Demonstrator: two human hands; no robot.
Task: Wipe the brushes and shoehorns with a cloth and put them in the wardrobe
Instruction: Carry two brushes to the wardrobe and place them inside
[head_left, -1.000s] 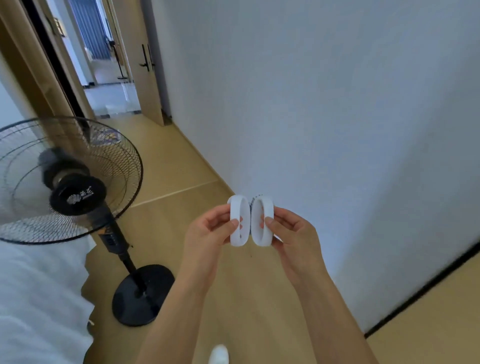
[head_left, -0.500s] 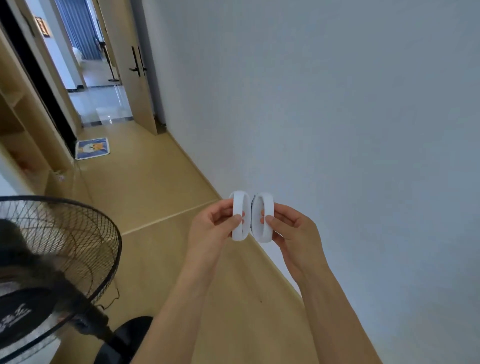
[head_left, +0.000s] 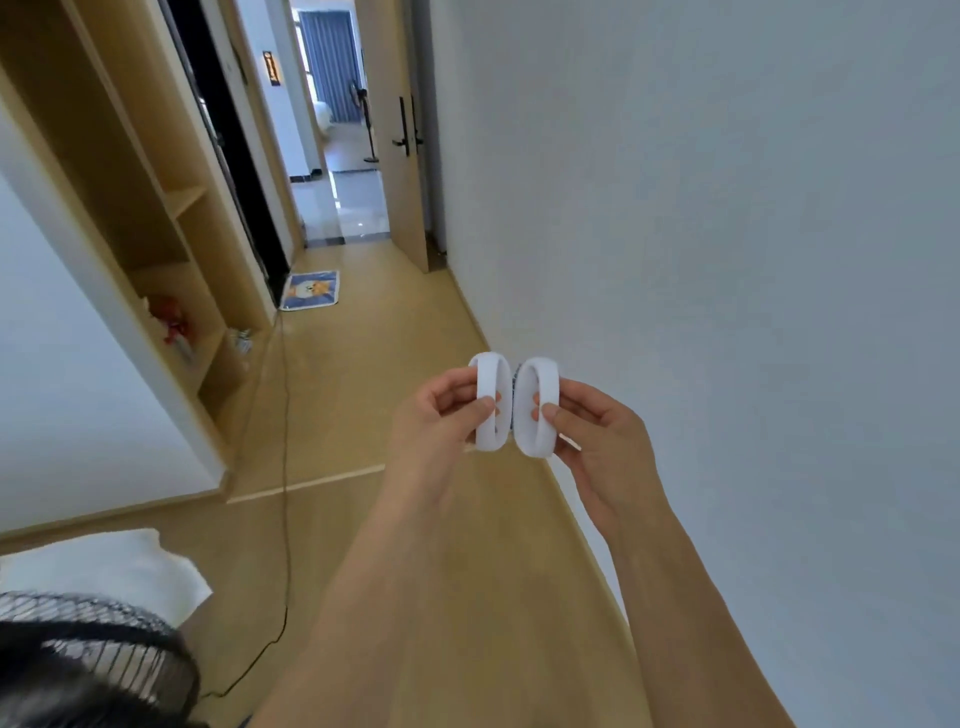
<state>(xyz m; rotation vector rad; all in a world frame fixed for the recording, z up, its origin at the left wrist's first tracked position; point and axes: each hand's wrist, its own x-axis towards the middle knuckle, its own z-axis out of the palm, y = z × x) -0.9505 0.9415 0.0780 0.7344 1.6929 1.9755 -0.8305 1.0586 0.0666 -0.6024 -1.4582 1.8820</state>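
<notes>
Left hand (head_left: 441, 415) and right hand (head_left: 587, 421) each pinch an upright white brush (head_left: 491, 408), side by side; open wardrobe (head_left: 171, 249) lies ahead-left, nearer the left hand.

Two white oval loop-handled brushes stand upright side by side at centre frame, nearly touching, dark bristles just visible between them. The left brush (head_left: 489, 408) and right brush (head_left: 537, 406) are raised above the floor, one in each hand.
</notes>
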